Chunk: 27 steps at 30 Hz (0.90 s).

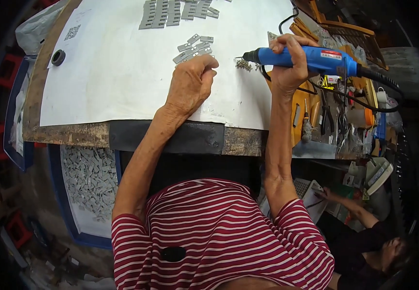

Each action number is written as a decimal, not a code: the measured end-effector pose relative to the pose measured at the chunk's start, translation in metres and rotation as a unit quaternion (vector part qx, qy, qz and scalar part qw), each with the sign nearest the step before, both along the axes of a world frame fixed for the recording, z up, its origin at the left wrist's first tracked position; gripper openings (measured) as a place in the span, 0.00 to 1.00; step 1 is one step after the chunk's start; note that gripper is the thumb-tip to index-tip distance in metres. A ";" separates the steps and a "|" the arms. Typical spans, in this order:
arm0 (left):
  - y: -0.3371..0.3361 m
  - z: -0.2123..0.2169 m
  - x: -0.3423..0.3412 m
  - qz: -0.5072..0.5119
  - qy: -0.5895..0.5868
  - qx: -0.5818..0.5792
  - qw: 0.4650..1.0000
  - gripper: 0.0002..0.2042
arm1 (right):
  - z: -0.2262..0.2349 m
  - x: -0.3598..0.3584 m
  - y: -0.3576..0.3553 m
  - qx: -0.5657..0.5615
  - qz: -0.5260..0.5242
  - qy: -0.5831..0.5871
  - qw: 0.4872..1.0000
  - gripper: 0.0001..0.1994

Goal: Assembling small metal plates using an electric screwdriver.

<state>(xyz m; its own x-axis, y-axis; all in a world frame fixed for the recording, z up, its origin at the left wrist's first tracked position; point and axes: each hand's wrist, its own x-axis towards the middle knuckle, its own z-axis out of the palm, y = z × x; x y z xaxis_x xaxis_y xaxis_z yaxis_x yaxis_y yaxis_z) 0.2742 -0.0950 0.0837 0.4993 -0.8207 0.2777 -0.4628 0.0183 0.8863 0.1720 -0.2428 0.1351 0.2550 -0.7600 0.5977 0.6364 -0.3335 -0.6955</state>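
A blue electric screwdriver (273, 57) lies level in my right hand (291, 65), whose fingers wrap round its body. Its black tip points left, just above a small heap of screws (242, 65) on the white sheet. My left hand (190, 83) rests on the sheet with its fingers curled together; what they hold, if anything, is hidden. Just beyond that hand lie several loose grey plates (188, 47) with holes. More of these grey plates (160, 13) stand lined up in rows at the far side.
White sheeting (122, 72) covers the worktable. A black ring (58, 57) sits at its left. On the right lie pliers (326, 121) and other tools. Below the table's left edge, a blue bin (69, 212) holds many grey parts. A co-worker's arm (352, 205) shows at lower right.
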 end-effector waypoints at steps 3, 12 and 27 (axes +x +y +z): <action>0.001 -0.002 -0.002 0.001 0.015 -0.007 1.000 0.07 | 0.002 -0.002 0.007 0.035 -0.008 -0.014 0.999 0.07; -0.004 0.000 -0.004 0.002 -0.002 -0.022 1.000 0.10 | 0.013 -0.014 0.028 0.054 0.094 0.002 0.994 0.04; -0.011 -0.005 -0.005 0.023 -0.039 -0.023 0.999 0.05 | 0.014 -0.017 0.032 0.036 0.127 -0.004 0.991 0.05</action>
<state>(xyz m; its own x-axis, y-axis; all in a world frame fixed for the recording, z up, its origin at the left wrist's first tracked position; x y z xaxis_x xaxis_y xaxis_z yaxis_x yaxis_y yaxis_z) 0.2689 -0.1057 0.0784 0.5115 -0.7833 0.3532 -0.5313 0.0348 0.8465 0.1546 -0.2104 0.1490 0.4380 -0.7137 0.5466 0.6995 -0.1113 -0.7059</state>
